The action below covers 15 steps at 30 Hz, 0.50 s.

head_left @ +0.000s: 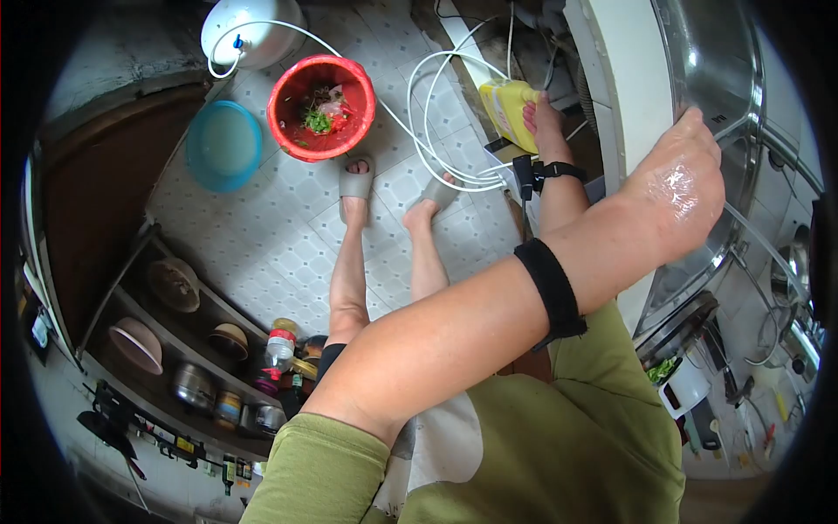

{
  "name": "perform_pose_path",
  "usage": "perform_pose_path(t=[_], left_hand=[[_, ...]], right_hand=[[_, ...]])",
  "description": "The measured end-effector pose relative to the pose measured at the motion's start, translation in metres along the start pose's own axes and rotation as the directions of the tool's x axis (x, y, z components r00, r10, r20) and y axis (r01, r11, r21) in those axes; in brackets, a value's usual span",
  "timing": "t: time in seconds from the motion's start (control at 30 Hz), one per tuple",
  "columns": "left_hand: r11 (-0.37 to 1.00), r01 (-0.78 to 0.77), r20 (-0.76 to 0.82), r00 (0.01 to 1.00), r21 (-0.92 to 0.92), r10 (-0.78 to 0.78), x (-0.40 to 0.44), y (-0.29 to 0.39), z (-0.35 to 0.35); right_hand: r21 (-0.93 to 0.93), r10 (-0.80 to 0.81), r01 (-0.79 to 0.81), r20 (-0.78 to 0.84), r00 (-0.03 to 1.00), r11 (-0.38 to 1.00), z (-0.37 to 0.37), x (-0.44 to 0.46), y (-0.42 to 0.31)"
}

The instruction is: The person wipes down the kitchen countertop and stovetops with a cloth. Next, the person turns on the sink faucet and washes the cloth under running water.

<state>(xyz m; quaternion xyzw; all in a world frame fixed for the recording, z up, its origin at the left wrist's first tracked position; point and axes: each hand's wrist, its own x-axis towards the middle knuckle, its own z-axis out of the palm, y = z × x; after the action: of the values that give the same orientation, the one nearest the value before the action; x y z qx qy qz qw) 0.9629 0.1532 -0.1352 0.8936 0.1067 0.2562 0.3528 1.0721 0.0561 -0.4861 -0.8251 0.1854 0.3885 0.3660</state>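
Note:
My left arm crosses over my right arm. My left hand [681, 183], wet on its back, is over the rim of the steel sink [711, 52]; its fingers are curled, and whatever they hold is hidden. Lower down, near the cabinet opening, my right hand [546, 122] is closed on a yellow jug [511, 109] at its handle side. The jug is tilted. A red basin [278, 113] on the floor holds green leaves and pale and red pieces. Beside it sits a blue basin [225, 147] with cloudy liquid.
A white container [253, 35] with a blue valve stands behind the basins. A white hose [410, 109] loops over the tiled floor to the cabinet. Shelves at left hold bowls [135, 343] and a metal pot [194, 386]; a bottle [279, 348] is beside them. My feet are between basins and cabinet.

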Motion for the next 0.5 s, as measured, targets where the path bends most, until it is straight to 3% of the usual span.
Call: perform_pose_path(t=[0.07,0.13,0.23,0.37,0.5], left_hand=[[1.0,0.007,-0.019,1.0,-0.016,-0.007,0.001,-0.001,0.002],[0.999,-0.006,-0.039,0.999,-0.032,0.005,0.004,0.002,0.003],[1.0,-0.021,-0.011,1.0,0.01,0.021,0.01,0.006,-0.004],[1.0,-0.013,-0.025,1.0,-0.019,0.013,0.018,0.016,-0.011],[0.999,-0.036,-0.025,0.999,-0.014,0.035,0.023,0.022,-0.012]], right_hand=[[-0.005,0.0,0.0,-0.016,1.0,1.0,-0.008,0.017,0.012],[0.12,0.062,-0.089,0.206,0.976,0.989,-0.029,0.083,0.056],[0.358,-0.117,-0.044,0.415,0.902,0.933,-0.026,-0.06,0.024],[0.519,-0.379,-0.024,0.653,0.655,0.854,-0.044,-0.232,0.03],[0.429,-0.228,-0.132,0.687,0.69,0.894,-0.091,-0.364,-0.018]])
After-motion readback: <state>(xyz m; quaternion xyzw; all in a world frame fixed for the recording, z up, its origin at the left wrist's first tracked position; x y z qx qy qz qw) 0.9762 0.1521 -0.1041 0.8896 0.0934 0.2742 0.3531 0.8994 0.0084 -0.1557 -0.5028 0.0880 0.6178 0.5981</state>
